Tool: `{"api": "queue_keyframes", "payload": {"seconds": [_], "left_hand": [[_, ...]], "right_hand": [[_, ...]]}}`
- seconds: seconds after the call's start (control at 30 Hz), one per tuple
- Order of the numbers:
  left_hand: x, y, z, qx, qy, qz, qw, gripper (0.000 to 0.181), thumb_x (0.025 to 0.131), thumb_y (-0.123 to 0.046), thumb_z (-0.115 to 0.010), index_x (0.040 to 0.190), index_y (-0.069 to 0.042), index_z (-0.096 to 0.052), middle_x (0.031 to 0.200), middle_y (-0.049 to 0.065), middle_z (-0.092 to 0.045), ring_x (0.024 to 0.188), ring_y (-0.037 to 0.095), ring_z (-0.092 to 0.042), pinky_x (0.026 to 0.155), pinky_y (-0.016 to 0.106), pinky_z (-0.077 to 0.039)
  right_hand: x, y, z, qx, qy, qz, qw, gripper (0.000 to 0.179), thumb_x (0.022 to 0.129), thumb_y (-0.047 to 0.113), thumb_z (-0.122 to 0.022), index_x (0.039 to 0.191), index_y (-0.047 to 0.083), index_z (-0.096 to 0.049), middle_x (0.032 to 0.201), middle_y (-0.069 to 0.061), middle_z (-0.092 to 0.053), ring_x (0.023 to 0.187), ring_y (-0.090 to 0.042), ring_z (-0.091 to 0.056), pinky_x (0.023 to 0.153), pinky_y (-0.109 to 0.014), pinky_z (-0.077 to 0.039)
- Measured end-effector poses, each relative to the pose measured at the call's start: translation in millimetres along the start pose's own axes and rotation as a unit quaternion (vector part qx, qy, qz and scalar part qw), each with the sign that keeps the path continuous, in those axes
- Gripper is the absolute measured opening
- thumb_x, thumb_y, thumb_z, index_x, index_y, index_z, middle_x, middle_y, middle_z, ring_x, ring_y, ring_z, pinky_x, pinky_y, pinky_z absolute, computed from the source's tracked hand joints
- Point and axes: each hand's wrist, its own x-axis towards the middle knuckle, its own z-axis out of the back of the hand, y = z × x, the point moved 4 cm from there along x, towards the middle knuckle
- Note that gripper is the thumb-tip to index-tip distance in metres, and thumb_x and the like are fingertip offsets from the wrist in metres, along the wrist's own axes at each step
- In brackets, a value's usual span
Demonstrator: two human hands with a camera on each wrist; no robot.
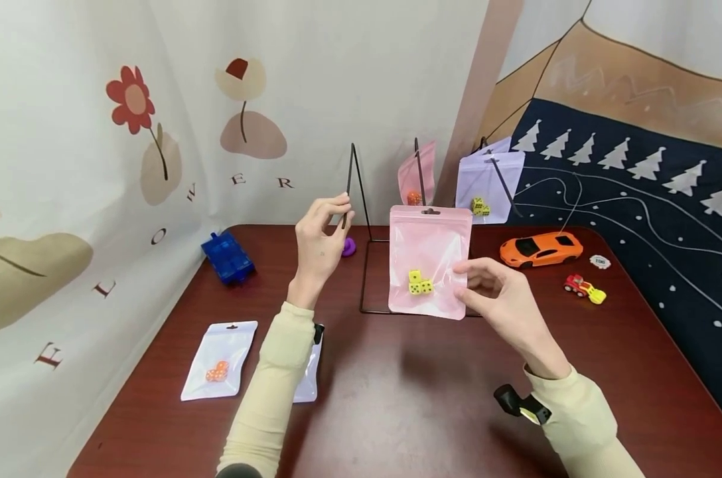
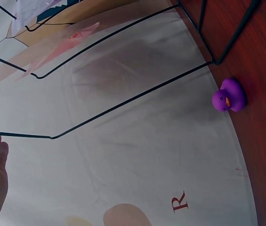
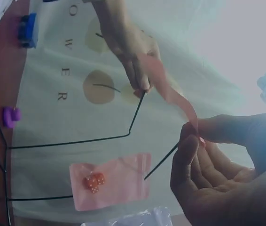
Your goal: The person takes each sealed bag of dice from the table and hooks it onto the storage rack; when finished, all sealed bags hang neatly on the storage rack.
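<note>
Pink bag [image 1: 444, 245] pinched by fingers of right hand [image 1: 505, 302]; rack prong [image 2: 22, 135], at its ten o'clock, gripped by left hand [image 1: 320, 240]. Hanging apparently being attempted; hole [image 1: 431, 212] should be aligned with prong.

On the table [image 1: 409, 411], toy car [image 1: 541, 249] right of wire rack [image 1: 362, 195], duck [image 1: 349, 247] left.

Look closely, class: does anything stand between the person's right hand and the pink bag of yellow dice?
Nothing visible does: the right hand pinches the pink bag directly, at its right edge in the head view.
</note>
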Motion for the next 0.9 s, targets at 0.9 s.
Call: {"api": "queue_keyframes", "payload": {"seconds": [0.9], "left_hand": [[-7.9, 21.6, 0.4, 0.024, 0.014, -0.014, 0.9995, 0.009, 0.08, 0.013, -0.069, 0.087, 0.008, -0.067, 0.094, 0.022, -0.065, 0.098, 0.034, -0.064, 0.091, 0.035, -0.053]], "right_hand": [[18.3, -14.9, -4.5, 0.01, 0.011, -0.048, 0.9987, 0.029, 0.086, 0.006, -0.069, 0.114, 0.0, -0.064, 0.097, -0.017, -0.065, 0.081, -0.018, -0.057, 0.063, -0.019, -0.048]]}}
